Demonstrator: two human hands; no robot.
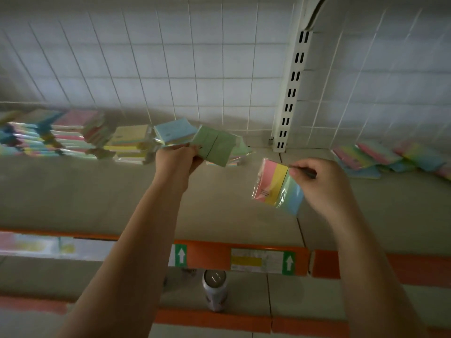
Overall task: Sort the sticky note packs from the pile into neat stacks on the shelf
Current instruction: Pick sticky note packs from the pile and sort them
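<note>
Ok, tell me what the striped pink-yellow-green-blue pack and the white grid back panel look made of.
Striped pink-yellow-green-blue pack: pastel paper in clear glossy plastic wrap, judging by glare and crinkles. White grid back panel: probably painted metal wire; thin crossing rods, matte white.

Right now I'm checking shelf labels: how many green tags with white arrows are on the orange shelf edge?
2. One green arrow tag sits beside the left forearm; the other green arrow tag is right of the yellow-striped price label. The arms may hide more.

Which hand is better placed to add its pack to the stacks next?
Left. The left hand holds the green pack right beside the stacks at the shelf's left; the right hand holds the striped pack farther away.
</note>
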